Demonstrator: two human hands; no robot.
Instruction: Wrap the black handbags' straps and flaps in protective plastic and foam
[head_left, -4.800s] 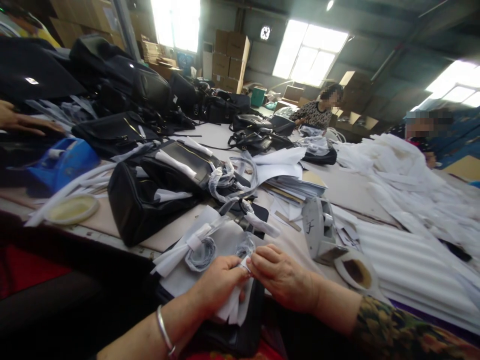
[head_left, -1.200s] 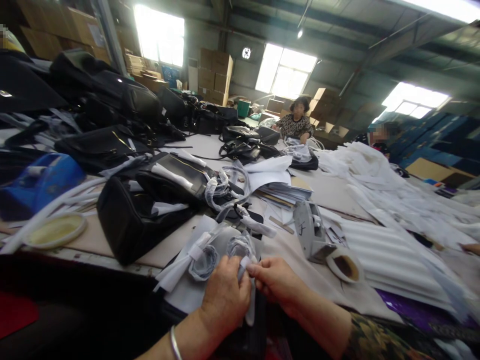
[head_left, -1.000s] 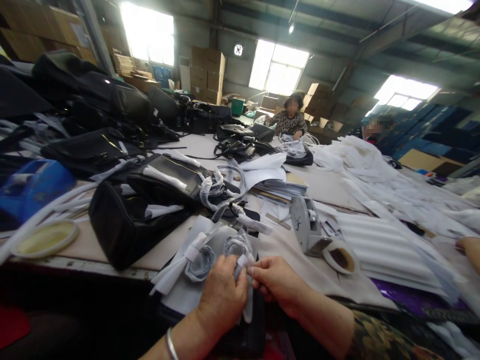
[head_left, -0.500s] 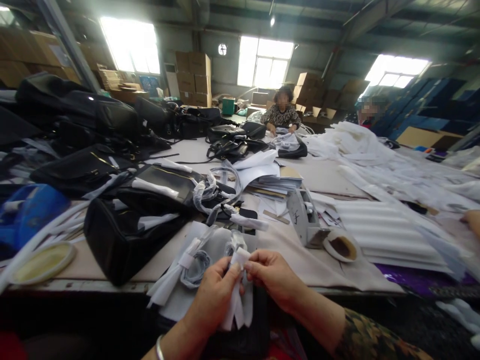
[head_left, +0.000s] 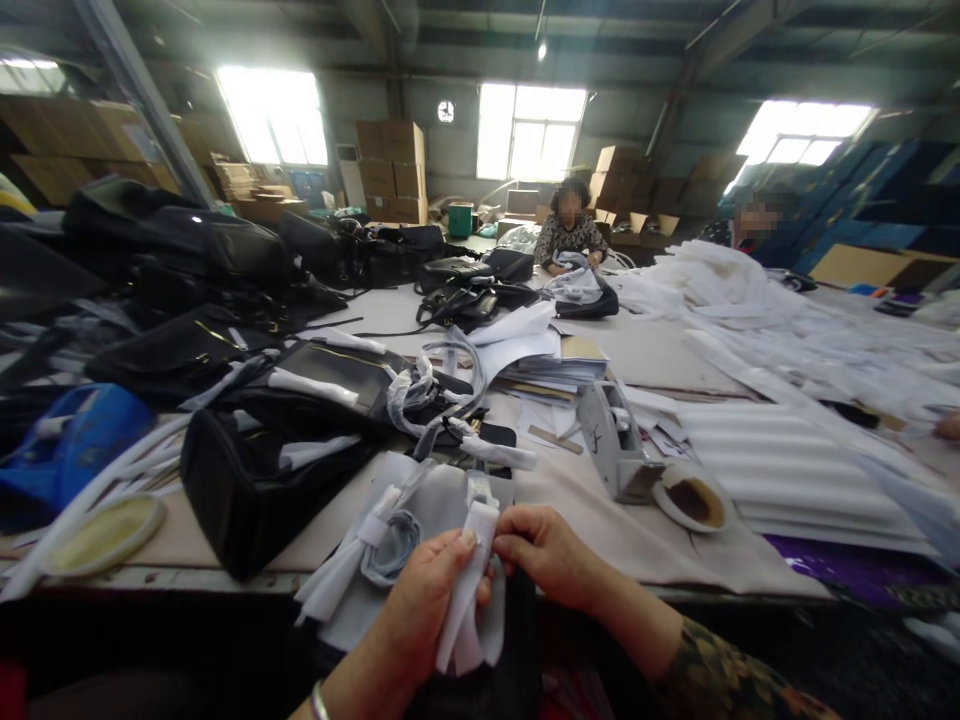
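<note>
My left hand is closed round a white foam strip, its thumb pressed on the front. The strip lies over a plastic-wrapped strap, its loose ends hanging down. Close to the strip's right edge is my right hand, fingers curled and pinched; what is between them is hidden. Left of both hands, a coiled grey strap sits beside another bundle of white foam strips. Underneath is a black bag with a grey sheet over it, at the table's front edge.
A black bag with foam-wrapped parts stands left, near a blue tape dispenser and a tape roll. A grey tape dispenser is right, beside white foam sheets. Across the table a co-worker handles another bag.
My right hand has shifted from the top front of the foam strip to its right edge. The strip now lies flatter and longer over the strap under my left thumb.
</note>
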